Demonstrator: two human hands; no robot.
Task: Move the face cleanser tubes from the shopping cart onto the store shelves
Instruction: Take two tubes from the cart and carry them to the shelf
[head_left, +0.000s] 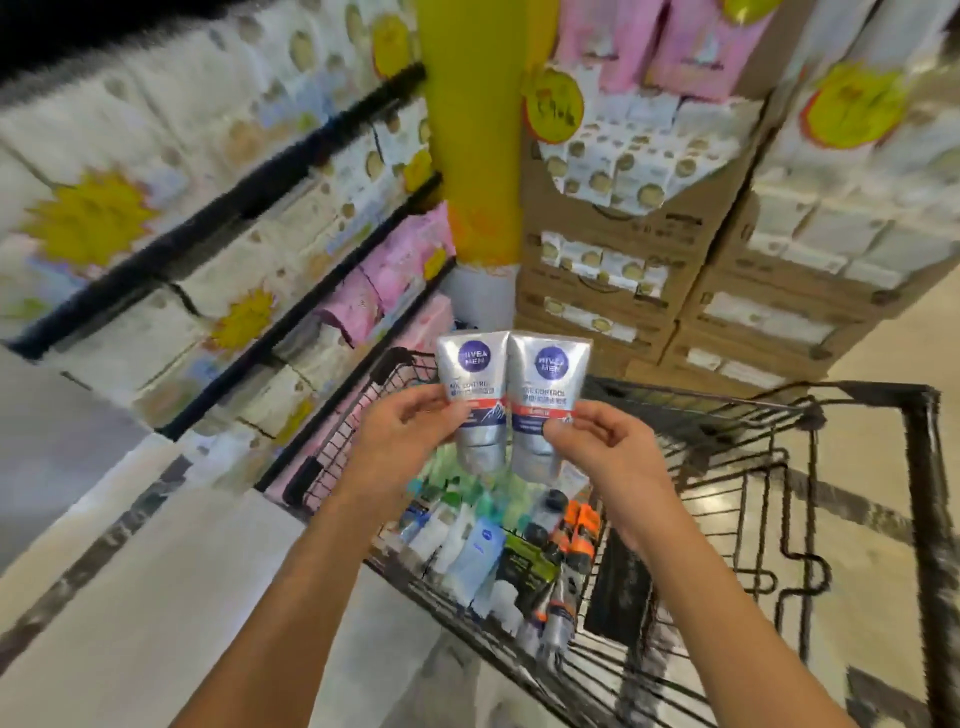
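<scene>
In the middle of the frame the person holds up two face cleanser tubes side by side, above the shopping cart (862, 397). The left hand (405, 436) pinches the left tube (470, 376) at its lower half between thumb and curled fingers. The right hand (597, 447) pinches the right tube (550, 382) in the same way. Each tube stands almost upright in the picture, with its long axis running from top to bottom. The flat sealed end points up and the narrow cap end points down toward the cart. The upper edges touch each other.

Both tubes are silver, with a round dark blue NIVEA MEN mark near the top. Below it are the words OIL CONTROL and a red band with a small mountain drawing.

Under the hands, many other tubes (467, 551) lie mixed in the wire cart: white, light blue, green, black and some orange ones (576, 535). Store shelves (218, 244) at the left of the frame are full of white and pink packs with yellow star labels. A yellow pillar (467, 130) stands at top centre. Stacked cardboard boxes (613, 260) stand just behind the cart, to the right of the pillar.
</scene>
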